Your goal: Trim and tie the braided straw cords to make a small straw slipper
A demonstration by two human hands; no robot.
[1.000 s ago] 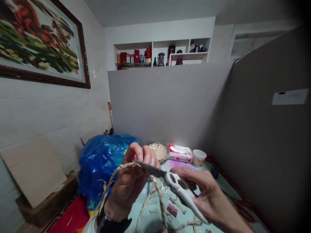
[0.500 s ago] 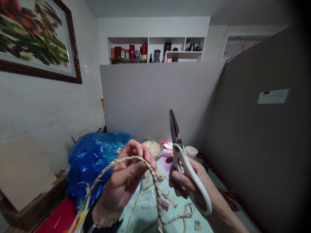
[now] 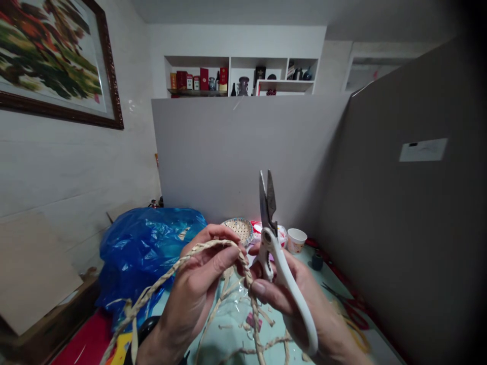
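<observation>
My left hand [image 3: 200, 286] pinches a pale braided straw cord [image 3: 180, 262] between thumb and fingers. The cord arches over that hand; one end runs down to the lower left past a knot with loose strands, the other hangs toward the table. In my right hand [image 3: 304, 291] is a pair of white-handled scissors [image 3: 292, 286], pointing up with the blades slightly apart. My right thumb is at the cord's hanging part, just below the left fingers. More loose straw strips and scraps lie on the table below.
A blue plastic bag [image 3: 144, 253] bulges at left. Behind the hands are a woven basket [image 3: 238, 230] and a white paper cup [image 3: 297, 240]. Red-handled scissors [image 3: 353, 312] and a dark spool [image 3: 317, 261] lie at right. Grey panels [image 3: 236, 152] stand behind the table [image 3: 224, 344].
My right hand has moved left and come up to the cord, carrying the scissors. Both blades now show, slightly parted. My left hand still grips the cord.
</observation>
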